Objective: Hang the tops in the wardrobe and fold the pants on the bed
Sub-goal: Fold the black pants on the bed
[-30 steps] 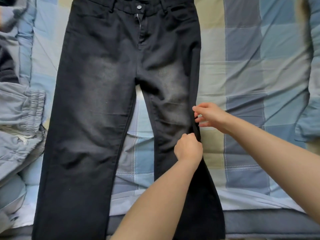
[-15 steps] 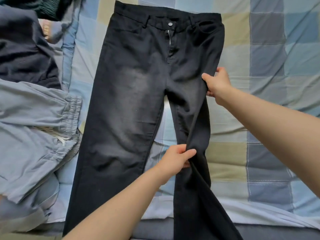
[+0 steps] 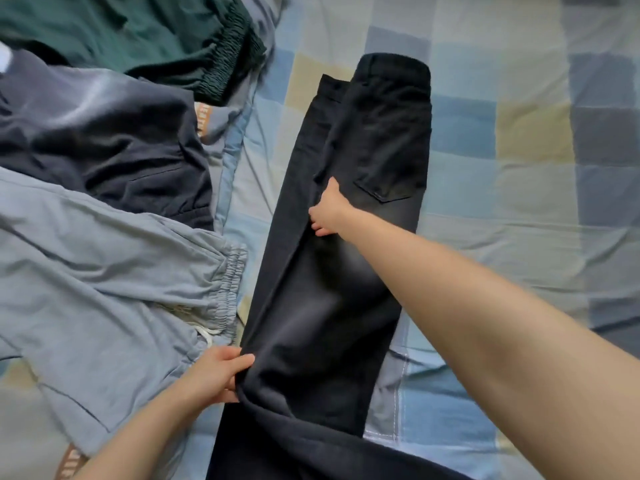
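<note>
Your black pants point(image 3: 332, 271) run 12-to-6 on the bed point(image 3: 519, 168), left hand point(image 3: 218, 372) pinching their 9 o'clock edge, right hand point(image 3: 329, 213) pressing higher up.

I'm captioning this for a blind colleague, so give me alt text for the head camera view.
Black jeans lie folded lengthwise, leg over leg, on a checked bedsheet; the left hand grips their left edge and the right hand holds the fabric near the back pocket. Grey, navy and green garments lie left.

Bare checked bedsheet point(image 3: 519, 209) right of black jeans point(image 3: 346, 289), heaped clothes point(image 3: 104, 237) crowding the left
</note>
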`<state>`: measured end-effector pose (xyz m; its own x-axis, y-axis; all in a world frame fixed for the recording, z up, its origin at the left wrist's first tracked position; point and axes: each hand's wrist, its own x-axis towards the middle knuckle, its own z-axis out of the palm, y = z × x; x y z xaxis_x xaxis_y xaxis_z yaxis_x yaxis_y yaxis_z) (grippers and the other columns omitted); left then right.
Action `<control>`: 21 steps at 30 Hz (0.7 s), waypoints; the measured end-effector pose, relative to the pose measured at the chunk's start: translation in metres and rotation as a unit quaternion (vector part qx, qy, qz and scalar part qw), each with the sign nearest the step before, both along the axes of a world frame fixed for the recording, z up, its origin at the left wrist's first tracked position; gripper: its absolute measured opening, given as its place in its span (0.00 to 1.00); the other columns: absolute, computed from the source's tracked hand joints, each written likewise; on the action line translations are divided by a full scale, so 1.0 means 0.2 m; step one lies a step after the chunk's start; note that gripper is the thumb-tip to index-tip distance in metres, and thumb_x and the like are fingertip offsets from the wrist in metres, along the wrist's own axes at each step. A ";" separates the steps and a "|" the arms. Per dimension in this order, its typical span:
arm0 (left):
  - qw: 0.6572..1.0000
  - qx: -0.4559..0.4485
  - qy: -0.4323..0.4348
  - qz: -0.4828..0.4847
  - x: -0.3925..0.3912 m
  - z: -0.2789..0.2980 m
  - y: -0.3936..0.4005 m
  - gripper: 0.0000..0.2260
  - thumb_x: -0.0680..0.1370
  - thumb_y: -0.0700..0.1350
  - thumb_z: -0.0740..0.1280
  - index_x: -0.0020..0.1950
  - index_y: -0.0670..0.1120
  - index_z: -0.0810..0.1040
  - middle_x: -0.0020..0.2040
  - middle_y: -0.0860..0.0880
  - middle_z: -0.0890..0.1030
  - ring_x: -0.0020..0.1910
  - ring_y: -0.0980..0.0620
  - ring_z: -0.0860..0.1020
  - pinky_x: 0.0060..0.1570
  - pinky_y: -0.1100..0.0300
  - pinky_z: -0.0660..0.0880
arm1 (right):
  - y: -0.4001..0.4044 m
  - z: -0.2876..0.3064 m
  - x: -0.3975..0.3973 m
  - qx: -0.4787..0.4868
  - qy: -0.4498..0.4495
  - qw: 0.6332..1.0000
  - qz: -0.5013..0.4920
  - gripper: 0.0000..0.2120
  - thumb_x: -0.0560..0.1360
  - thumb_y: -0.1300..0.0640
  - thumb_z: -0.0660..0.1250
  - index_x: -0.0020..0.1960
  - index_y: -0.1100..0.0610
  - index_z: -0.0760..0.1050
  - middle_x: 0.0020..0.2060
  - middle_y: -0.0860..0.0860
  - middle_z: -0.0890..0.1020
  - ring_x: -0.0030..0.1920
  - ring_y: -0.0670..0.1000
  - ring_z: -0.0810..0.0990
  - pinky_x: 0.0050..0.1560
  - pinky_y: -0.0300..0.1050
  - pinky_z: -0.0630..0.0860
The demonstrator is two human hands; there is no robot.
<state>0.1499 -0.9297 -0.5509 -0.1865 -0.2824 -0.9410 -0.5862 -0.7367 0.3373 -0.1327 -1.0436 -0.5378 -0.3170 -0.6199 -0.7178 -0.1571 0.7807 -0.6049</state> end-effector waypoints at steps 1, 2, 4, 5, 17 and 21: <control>0.999 -0.019 -0.027 -0.037 0.02 -0.04 -0.02 0.08 0.80 0.36 0.63 0.41 0.42 0.72 0.29 0.45 0.72 0.25 0.53 0.70 0.28 0.63 0.72 | -0.03 -0.03 0.03 0.008 0.026 0.998 0.060 0.27 0.79 0.61 0.59 0.75 0.59 0.53 0.66 0.62 0.72 0.59 0.62 0.77 0.57 0.56 0.78; 0.996 -0.040 -0.047 -0.066 0.01 -0.07 -0.03 0.10 0.79 0.34 0.63 0.39 0.43 0.70 0.29 0.45 0.69 0.25 0.53 0.68 0.28 0.63 0.69 | -0.04 -0.06 0.04 0.015 0.059 0.992 0.111 0.28 0.78 0.64 0.58 0.75 0.59 0.53 0.65 0.63 0.72 0.59 0.63 0.77 0.58 0.57 0.77; 0.988 -0.089 -0.060 -0.108 -0.05 -0.11 -0.08 0.09 0.77 0.34 0.65 0.38 0.43 0.70 0.30 0.46 0.69 0.28 0.52 0.68 0.29 0.62 0.66 | -0.06 -0.08 0.03 0.010 0.108 0.976 0.190 0.31 0.78 0.64 0.57 0.77 0.55 0.50 0.61 0.63 0.72 0.55 0.62 0.77 0.55 0.54 0.77; 0.985 -0.117 -0.056 -0.116 -0.08 -0.11 -0.10 0.07 0.76 0.35 0.66 0.40 0.43 0.72 0.32 0.45 0.70 0.31 0.51 0.69 0.31 0.61 0.65 | -0.08 -0.10 0.00 -0.002 0.130 0.965 0.228 0.32 0.78 0.65 0.55 0.78 0.51 0.49 0.56 0.61 0.73 0.49 0.59 0.77 0.48 0.49 0.77; 0.961 -0.261 0.054 0.066 -0.63 -0.24 -0.48 0.02 0.78 0.48 0.69 0.47 0.51 0.79 0.41 0.47 0.85 0.40 0.53 0.83 0.39 0.66 0.77 | -0.51 -0.15 -0.37 -0.057 0.422 0.801 0.420 0.33 0.73 0.73 0.58 0.73 0.52 0.58 0.50 0.58 0.70 0.43 0.59 0.72 0.39 0.50 0.70; 0.945 -0.322 0.054 0.036 -0.65 -0.26 -0.52 0.05 0.77 0.42 0.68 0.42 0.47 0.75 0.30 0.49 0.80 0.30 0.57 0.75 0.35 0.67 0.73 | -0.59 -0.13 -0.39 -0.024 0.525 0.725 0.445 0.22 0.72 0.69 0.63 0.64 0.56 0.64 0.54 0.59 0.70 0.36 0.56 0.70 0.35 0.48 0.66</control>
<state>0.0197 -1.0335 -0.6026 -0.2310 -0.8047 -0.5469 -0.4790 -0.3952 0.7838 -0.2115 -1.1614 -0.5634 -0.1323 -0.9308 -0.3408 -0.9794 0.0697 0.1898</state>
